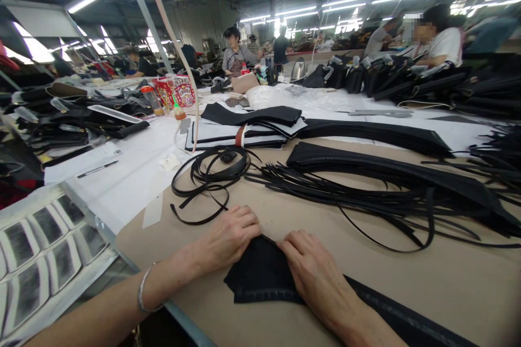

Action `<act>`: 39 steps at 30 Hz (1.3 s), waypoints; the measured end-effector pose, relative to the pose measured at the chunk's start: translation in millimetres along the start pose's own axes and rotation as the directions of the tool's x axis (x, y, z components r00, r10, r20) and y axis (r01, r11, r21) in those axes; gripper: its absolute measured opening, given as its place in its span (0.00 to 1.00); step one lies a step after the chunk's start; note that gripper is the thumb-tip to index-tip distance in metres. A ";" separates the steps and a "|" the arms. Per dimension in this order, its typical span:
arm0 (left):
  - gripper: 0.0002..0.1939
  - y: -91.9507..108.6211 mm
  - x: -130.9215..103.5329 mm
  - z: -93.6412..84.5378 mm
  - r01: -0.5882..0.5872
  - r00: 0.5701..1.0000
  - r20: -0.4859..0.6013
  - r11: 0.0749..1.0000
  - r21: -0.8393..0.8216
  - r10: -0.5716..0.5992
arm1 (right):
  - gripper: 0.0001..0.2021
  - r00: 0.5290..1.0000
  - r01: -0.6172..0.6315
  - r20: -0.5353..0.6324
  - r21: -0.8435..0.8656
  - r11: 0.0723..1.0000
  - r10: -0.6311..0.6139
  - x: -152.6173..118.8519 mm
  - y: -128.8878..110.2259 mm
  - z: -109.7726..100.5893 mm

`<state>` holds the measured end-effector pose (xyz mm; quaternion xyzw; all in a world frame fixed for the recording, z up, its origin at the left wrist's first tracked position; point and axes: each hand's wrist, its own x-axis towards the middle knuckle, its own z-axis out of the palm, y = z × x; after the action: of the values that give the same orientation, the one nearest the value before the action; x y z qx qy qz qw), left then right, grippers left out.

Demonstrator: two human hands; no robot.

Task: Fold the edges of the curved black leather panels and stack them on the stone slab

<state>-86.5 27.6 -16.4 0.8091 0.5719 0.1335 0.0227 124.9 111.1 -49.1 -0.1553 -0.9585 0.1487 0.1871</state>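
A long black fabric or leather panel [264, 274] lies on the tan table cover and runs off to the lower right under my right forearm. My left hand [234, 233] is closed on the panel's upper left edge, fingers curled over it. At the upper right of the same edge, my right hand [311, 260] pinches it with bent fingers and thumb. Between the two hands the edge looks folded. Just beyond my left hand lies a coil of narrow black strip [211, 173].
Bundled black strips [345, 190] and stacked black panels [391, 173] lie beyond my right hand. A pale hose [191, 76] hangs down left of a stack of white-and-black pieces [220, 133]. Black bags [77, 111] are piled at left. Several people sit farther back.
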 end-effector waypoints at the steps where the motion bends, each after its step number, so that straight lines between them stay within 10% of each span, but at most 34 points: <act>1: 0.11 0.5 -0.2 0.4 0.012 1.000 -0.007 0.999 -0.031 -0.012 | 0.13 1.000 -0.006 -0.007 0.002 1.000 0.006 -0.1 -0.2 0.5; 8: 0.18 -5.4 2.7 -2.6 0.146 0.987 -0.017 0.951 -0.273 -0.157 | 0.12 0.996 -0.085 0.039 0.051 0.995 0.083 4.0 -2.2 -1.8; 20: 0.08 -13.3 28.5 -7.4 0.097 0.987 0.154 0.953 -0.287 -0.054 | 0.12 0.978 -0.188 0.107 0.109 0.976 0.176 11.0 -5.2 -9.7; 39: 0.12 -18.4 12.9 -5.5 -0.065 0.995 0.067 0.982 -0.179 0.078 | 0.13 1.000 -0.024 0.016 0.012 1.000 0.024 0.2 -1.5 -2.7</act>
<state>-100.7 45.3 -12.1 0.8283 0.5272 0.1543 0.1106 125.5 110.4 -46.2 -0.1644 -0.9571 0.1581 0.1787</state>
